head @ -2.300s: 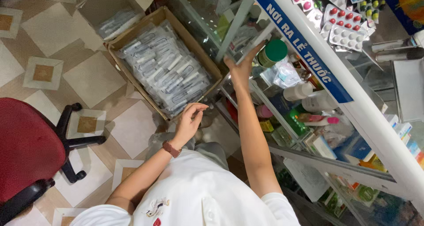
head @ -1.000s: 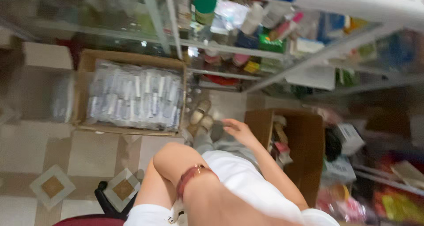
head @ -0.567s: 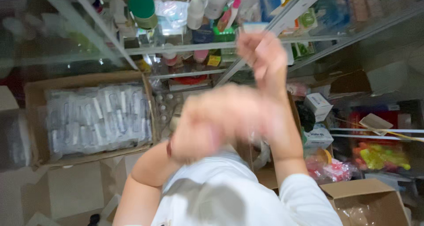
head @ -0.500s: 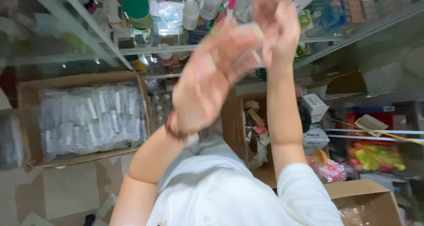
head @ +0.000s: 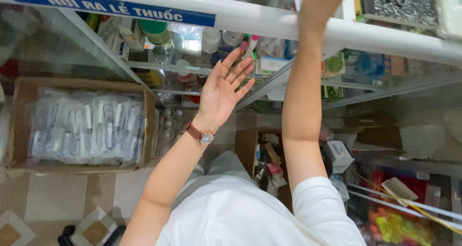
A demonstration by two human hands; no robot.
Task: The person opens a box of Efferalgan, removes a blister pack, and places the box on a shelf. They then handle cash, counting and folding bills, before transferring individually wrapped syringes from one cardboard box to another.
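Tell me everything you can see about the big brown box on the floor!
The cardboard box is brown, wide and shallow, and its top is open. It sits flat on the tiled floor, beside the glass cabinet. It is packed nearly full with clear plastic packets holding small white and see-through items, too blurry to name. Its rim looks a little worn. No hand touches it; the left hand hangs open in the air to its right.

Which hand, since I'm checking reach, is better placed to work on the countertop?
Right, probably: the right hand reaches over the white counter rail, while the left hand hangs open and empty below it.
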